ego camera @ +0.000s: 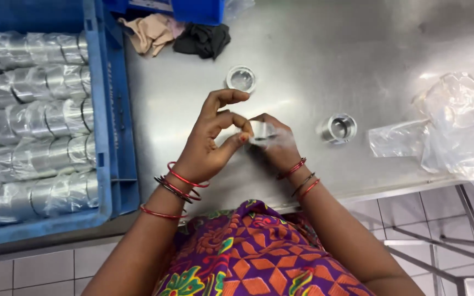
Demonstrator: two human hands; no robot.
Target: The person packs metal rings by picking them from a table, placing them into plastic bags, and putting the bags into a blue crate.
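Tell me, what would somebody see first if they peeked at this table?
First, the two hands at the middle: the left hand and right hand together hold a small shiny metal ring in clear plastic. Next, the blue crate on the left, packed with rows of wrapped metal rings. Two loose rings sit on the steel table, beside crumpled clear bags at right.

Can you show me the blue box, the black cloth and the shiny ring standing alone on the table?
blue crate (pixel 117 109): head view, on its right wall.
black cloth (pixel 203 39): head view, on its middle.
metal ring (pixel 338 128): head view, on its rim.
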